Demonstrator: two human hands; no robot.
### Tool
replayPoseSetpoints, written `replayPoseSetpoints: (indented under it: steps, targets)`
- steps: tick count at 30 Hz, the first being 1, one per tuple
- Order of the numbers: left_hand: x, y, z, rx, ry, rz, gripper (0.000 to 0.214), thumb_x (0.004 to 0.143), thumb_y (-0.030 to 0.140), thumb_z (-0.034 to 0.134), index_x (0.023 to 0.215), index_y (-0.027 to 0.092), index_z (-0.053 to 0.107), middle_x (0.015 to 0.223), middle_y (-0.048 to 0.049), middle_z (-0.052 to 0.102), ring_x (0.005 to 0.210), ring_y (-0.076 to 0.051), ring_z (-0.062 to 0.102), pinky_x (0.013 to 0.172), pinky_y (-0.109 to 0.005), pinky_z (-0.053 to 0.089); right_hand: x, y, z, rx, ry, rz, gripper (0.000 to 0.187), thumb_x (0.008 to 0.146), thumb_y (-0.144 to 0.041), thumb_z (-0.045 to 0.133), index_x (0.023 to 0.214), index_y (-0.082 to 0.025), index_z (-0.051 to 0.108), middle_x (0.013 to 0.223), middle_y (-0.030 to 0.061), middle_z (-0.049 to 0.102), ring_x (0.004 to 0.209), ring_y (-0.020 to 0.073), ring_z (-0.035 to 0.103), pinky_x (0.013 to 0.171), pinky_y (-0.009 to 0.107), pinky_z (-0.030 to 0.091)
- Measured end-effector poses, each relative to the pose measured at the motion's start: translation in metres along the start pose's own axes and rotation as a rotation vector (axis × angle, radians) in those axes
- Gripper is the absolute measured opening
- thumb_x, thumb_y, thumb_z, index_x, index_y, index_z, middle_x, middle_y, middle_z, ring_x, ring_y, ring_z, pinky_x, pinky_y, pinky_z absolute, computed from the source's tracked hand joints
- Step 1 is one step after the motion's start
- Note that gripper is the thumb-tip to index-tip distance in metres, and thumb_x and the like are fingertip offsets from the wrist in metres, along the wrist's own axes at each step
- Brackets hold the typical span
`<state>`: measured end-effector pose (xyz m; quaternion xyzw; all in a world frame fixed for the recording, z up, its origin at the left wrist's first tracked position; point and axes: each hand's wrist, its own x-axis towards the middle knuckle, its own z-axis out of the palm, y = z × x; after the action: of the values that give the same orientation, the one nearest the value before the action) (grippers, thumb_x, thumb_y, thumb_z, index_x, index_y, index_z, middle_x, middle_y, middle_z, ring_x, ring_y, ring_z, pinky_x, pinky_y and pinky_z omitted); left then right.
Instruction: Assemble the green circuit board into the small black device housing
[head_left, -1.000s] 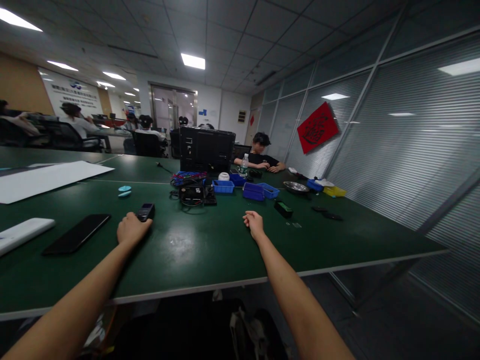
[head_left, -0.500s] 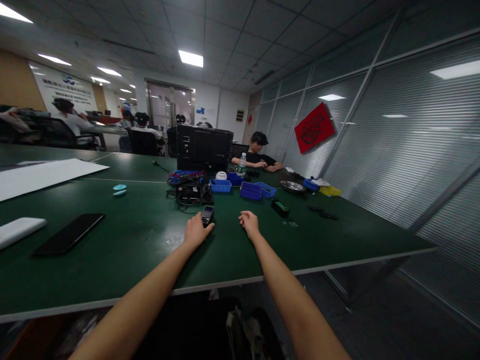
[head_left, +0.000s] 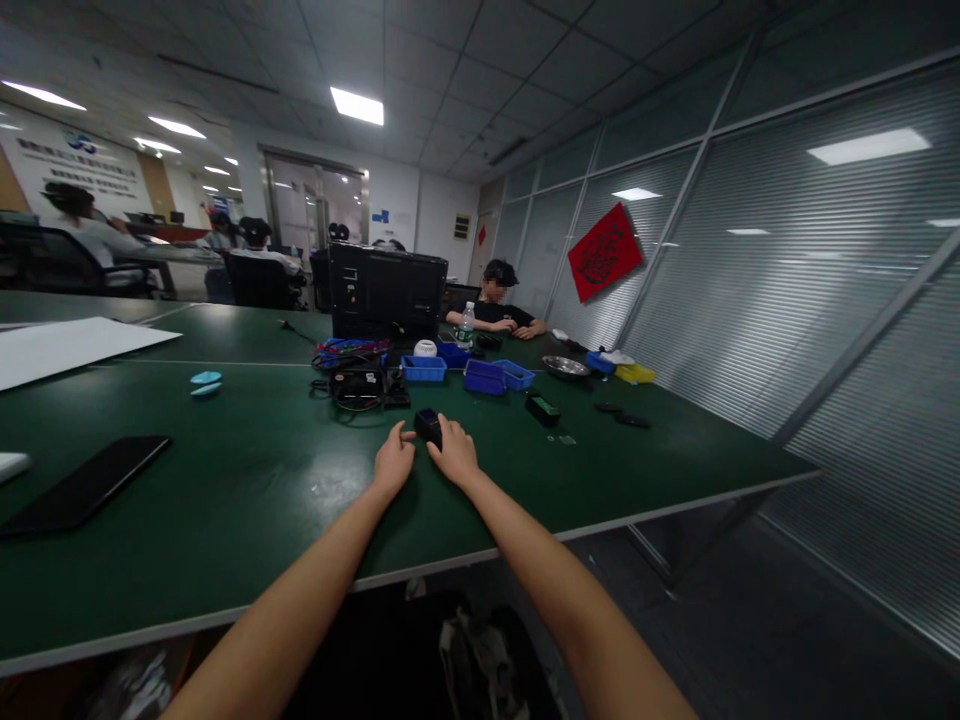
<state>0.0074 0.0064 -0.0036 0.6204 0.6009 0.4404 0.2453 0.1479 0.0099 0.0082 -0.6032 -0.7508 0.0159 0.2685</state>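
My right hand (head_left: 454, 452) is closed around a small black handheld device with a screen (head_left: 428, 426), holding its right side above the green table (head_left: 285, 440). Fingers cover part of the device. To the left, my left hand (head_left: 394, 460) has its thumb and fingers apart, close to the device with nothing in it. Beyond both hands lie a black power adapter with cables (head_left: 357, 384) and a blue tray (head_left: 424, 368).
A monitor (head_left: 388, 290) stands behind the trays, beside a water bottle (head_left: 466, 322) and a white ball (head_left: 425, 348). Rightward are a green-topped black box (head_left: 542, 409) and a metal bowl (head_left: 566, 367). A black slab (head_left: 86, 485) lies left. A person (head_left: 499, 305) sits across.
The device has passed from my left hand to my right hand, which moved left to it. My left hand has let go and its fingers have opened. The view has turned slightly right.
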Motion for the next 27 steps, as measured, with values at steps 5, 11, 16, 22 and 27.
replayPoseSetpoints:
  steps: [5,11,16,22,27]
  targets:
    - [0.004,-0.006,0.002,-0.113,0.043,-0.033,0.044,0.077,0.022,0.043,0.121,0.016,0.041,0.103,-0.0052,0.063,0.091,-0.015,0.058,0.083,-0.028,0.042,0.015,0.011,-0.002,-0.113,0.006,0.147,0.054,0.081,-0.032,0.046,0.131,-0.022,0.031,0.114,0.012,0.048,0.104,0.0233,0.045,0.084,0.034,0.035]
    - [0.002,-0.006,-0.003,-0.174,0.051,-0.044,0.04,0.079,0.028,0.045,0.116,0.016,0.045,0.101,-0.0061,0.064,0.088,-0.015,0.059,0.078,-0.028,0.043,0.029,0.077,-0.025,-0.115,0.108,0.462,0.054,0.08,-0.032,0.046,0.131,-0.02,0.033,0.111,0.0132,0.048,0.102,0.0242,0.047,0.082,0.032,0.036]
    - [0.002,-0.005,-0.003,-0.176,0.055,-0.043,0.039,0.077,0.03,0.047,0.114,0.016,0.047,0.096,-0.0052,0.064,0.084,-0.015,0.059,0.075,-0.027,0.044,0.024,0.115,-0.038,-0.148,0.17,0.562,0.055,0.079,-0.033,0.047,0.131,-0.02,0.034,0.111,0.0136,0.048,0.101,0.0257,0.048,0.081,0.034,0.037]
    - [0.002,-0.005,-0.003,-0.178,0.048,-0.047,0.038,0.076,0.033,0.049,0.111,0.017,0.05,0.092,-0.0047,0.064,0.082,-0.015,0.059,0.074,-0.026,0.044,0.021,0.117,-0.038,-0.139,0.179,0.58,0.055,0.078,-0.036,0.048,0.13,-0.024,0.035,0.109,0.0128,0.049,0.1,0.0262,0.049,0.08,0.035,0.038]
    - [0.0,-0.001,-0.005,-0.173,0.033,-0.063,0.038,0.076,0.032,0.049,0.11,0.017,0.05,0.093,-0.0049,0.064,0.08,-0.015,0.059,0.073,-0.027,0.044,0.018,0.114,-0.037,-0.113,0.204,0.616,0.059,0.074,-0.037,0.053,0.129,-0.023,0.036,0.111,0.0126,0.05,0.101,0.028,0.048,0.079,0.038,0.038]
